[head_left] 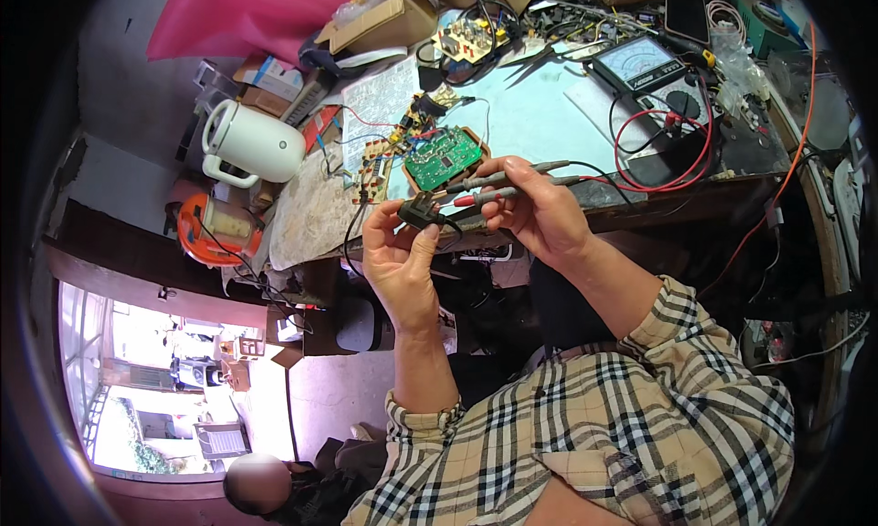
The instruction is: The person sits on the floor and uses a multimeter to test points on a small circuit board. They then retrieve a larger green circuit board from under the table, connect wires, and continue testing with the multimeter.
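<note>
My left hand (401, 274) pinches a black power plug (420, 212) between thumb and fingers, just off the bench's front edge. A black cord runs from the plug. In my right hand (544, 213), two test probes are gripped side by side: a red-banded probe (477, 198) and a dark grey probe (485, 178). Their tips point left at the plug's prongs; whether they touch, I cannot tell. The red and black leads trail right to an analog multimeter (637, 61). Just beyond the plug lies a green circuit board (445, 159) in an orange-brown frame.
A beige component board (370, 174) lies left of the green one, over a printed sheet (375, 101). A white kettle (259, 142) and an orange container (218, 230) stand at left. Cables and a cardboard box (382, 23) crowd the back. Another person (329, 480) is at lower left.
</note>
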Demonstrator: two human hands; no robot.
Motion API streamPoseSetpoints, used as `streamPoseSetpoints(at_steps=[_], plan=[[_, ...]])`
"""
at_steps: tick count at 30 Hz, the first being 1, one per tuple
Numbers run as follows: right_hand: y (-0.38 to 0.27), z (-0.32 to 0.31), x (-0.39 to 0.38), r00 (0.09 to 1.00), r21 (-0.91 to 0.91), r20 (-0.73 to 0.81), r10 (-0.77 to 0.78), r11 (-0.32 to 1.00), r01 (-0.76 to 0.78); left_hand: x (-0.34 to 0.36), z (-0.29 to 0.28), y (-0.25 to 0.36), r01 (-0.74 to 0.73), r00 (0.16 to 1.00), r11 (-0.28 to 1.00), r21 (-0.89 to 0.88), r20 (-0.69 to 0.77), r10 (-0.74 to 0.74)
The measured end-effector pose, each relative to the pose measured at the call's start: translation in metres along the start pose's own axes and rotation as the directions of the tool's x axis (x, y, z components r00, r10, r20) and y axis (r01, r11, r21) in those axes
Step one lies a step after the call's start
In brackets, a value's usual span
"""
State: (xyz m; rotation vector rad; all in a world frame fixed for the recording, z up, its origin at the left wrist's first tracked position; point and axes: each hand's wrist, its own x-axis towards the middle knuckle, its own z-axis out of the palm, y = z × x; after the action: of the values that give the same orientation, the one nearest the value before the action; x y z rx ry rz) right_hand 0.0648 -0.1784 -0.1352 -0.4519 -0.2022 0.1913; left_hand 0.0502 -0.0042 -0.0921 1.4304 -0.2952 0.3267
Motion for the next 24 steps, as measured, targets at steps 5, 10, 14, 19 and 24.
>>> streamPoseSetpoints(at_steps=[5, 10, 14, 19, 24], plan=[[0.0023, 0.0019, -0.0003, 0.998, 0.026, -0.062, 0.025, 0.999, -0.024, 0.0023, 0.0003, -0.0004, 0.002, 1.000, 1.000, 0.018, -0.024, -0.002], [0.0052, 0.0025, 0.0030, 1.000, 0.048, -0.015, 0.025, 0.999, -0.024, 0.0006, -0.0025, -0.0050, -0.068, 0.998, 0.995, 0.071, 0.000, 0.068], [0.0048, 0.0009, 0.0021, 1.000, 0.031, -0.004, 0.016, 0.999, -0.016, 0.0011, -0.0012, -0.0061, -0.088, 0.996, 0.992, 0.088, 0.020, 0.087], [0.0063, 0.0013, 0.0017, 1.000, 0.018, -0.020, 0.005, 1.000, -0.005, 0.0004, -0.0001, -0.0054, -0.084, 0.996, 0.993, 0.081, 0.030, 0.082], [0.0059, 0.0031, 0.0010, 0.999, 0.022, -0.029, 0.015, 1.000, -0.015, -0.0015, 0.0043, -0.0018, -0.043, 0.999, 0.998, 0.040, -0.010, 0.043]])
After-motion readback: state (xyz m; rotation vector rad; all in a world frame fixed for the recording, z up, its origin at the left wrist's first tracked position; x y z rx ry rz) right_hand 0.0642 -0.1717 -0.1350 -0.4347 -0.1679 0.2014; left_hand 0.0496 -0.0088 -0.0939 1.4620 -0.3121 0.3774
